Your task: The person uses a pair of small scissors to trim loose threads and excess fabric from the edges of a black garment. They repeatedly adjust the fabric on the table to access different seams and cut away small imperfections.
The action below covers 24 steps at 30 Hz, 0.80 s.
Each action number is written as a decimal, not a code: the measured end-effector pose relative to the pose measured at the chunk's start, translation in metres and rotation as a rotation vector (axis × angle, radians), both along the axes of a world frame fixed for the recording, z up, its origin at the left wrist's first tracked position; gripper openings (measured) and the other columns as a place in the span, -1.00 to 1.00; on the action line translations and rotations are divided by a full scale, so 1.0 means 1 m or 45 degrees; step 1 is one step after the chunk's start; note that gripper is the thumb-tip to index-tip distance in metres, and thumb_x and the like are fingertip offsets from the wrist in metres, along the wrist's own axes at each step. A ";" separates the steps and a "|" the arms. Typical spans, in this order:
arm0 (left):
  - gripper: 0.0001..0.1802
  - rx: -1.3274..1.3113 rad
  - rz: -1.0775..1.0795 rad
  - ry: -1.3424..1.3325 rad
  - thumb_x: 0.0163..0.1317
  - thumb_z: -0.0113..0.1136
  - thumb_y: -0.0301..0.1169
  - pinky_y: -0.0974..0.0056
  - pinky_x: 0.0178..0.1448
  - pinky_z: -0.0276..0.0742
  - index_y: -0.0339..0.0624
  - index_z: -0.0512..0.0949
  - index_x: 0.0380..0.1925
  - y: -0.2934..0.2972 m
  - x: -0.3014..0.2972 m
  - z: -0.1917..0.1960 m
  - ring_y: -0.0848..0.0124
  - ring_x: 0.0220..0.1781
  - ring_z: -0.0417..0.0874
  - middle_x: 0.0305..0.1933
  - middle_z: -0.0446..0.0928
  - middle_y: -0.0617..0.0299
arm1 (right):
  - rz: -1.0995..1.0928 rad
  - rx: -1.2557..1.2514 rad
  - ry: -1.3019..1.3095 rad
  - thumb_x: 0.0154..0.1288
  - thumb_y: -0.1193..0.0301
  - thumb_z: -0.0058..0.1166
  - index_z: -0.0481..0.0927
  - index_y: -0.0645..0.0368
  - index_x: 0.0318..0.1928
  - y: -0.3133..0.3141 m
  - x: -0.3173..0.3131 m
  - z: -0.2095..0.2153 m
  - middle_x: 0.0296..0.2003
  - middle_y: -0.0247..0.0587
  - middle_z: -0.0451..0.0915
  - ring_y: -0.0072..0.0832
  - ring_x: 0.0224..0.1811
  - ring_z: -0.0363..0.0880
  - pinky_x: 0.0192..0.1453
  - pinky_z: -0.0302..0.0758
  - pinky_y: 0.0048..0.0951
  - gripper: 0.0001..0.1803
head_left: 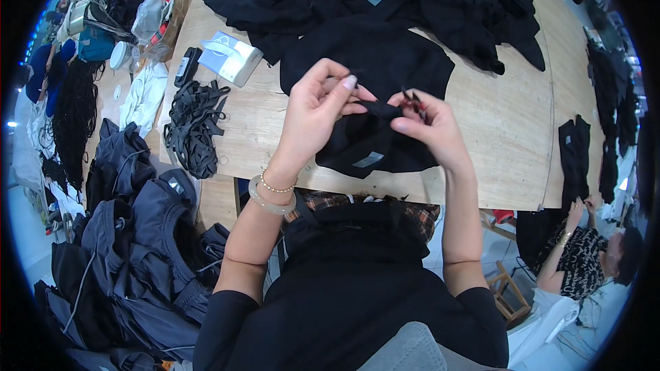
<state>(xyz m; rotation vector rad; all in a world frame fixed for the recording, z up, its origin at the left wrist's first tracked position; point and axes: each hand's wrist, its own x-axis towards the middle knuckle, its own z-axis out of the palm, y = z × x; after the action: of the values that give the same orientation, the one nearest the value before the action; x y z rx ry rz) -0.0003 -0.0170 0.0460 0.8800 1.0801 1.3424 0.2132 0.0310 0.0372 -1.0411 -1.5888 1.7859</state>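
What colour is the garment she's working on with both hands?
Black garment, with a small grey label; the head view shows it.

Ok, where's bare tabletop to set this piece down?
Bare wood lies right of the right hand, out to the table edge, and between the strap pile and left hand. The far side is crowded with black garments.

A black garment (371, 62) lies spread on the wooden bench (509, 130), its near part bunched and lifted off the surface between both hands; a small grey label shows on the fold hanging at the bench's near edge. A small dark snipping tool with reddish parts (414, 102) sits at the raised fold.
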 end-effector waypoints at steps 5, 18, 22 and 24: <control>-0.65 0.086 0.541 0.531 0.47 0.00 -0.47 0.25 0.27 0.52 -0.33 0.42 0.20 0.000 -0.033 -0.034 0.21 0.17 0.63 0.08 0.59 -0.12 | -0.239 0.004 0.071 0.19 0.45 0.37 0.66 0.28 -0.19 -0.011 -0.009 -0.016 -0.41 -0.59 0.47 -0.82 -0.36 0.30 -0.18 0.28 -0.71 -0.77; -0.74 -0.160 -0.435 0.274 0.38 0.21 -0.42 0.45 0.14 0.46 -0.35 0.64 -0.02 -0.002 -0.013 -0.015 0.59 -0.03 0.60 -0.14 0.67 0.30 | -0.073 0.152 0.054 0.14 0.61 0.14 0.64 0.28 -0.25 -0.001 -0.001 -0.010 -0.44 -0.54 0.43 -0.79 -0.38 0.28 -0.26 0.24 -0.66 -0.86; -0.81 -0.279 -0.492 -0.078 0.31 0.29 -0.48 0.54 -0.02 0.52 -0.34 0.67 -0.13 -0.004 -0.005 -0.012 0.66 -0.18 0.62 -0.20 0.66 0.33 | -0.099 0.260 -0.008 0.15 0.61 0.11 0.63 0.27 -0.25 0.007 -0.002 -0.004 -0.43 -0.51 0.40 -0.78 -0.38 0.27 -0.26 0.23 -0.67 -0.86; -0.81 -0.305 -0.492 -0.125 0.32 0.28 -0.49 0.55 -0.02 0.54 -0.35 0.67 -0.12 -0.005 -0.004 -0.012 0.64 -0.18 0.64 -0.19 0.67 0.30 | -0.095 0.294 -0.045 0.18 0.58 0.13 0.62 0.25 -0.20 0.009 -0.004 -0.004 -0.39 -0.50 0.42 -0.78 -0.35 0.27 -0.24 0.24 -0.68 -0.84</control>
<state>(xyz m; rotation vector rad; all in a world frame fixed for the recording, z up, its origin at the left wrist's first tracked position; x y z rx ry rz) -0.0040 -0.0221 0.0343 0.7873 0.9164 0.9052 0.2090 0.0400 0.0336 -1.0122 -1.7072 1.5015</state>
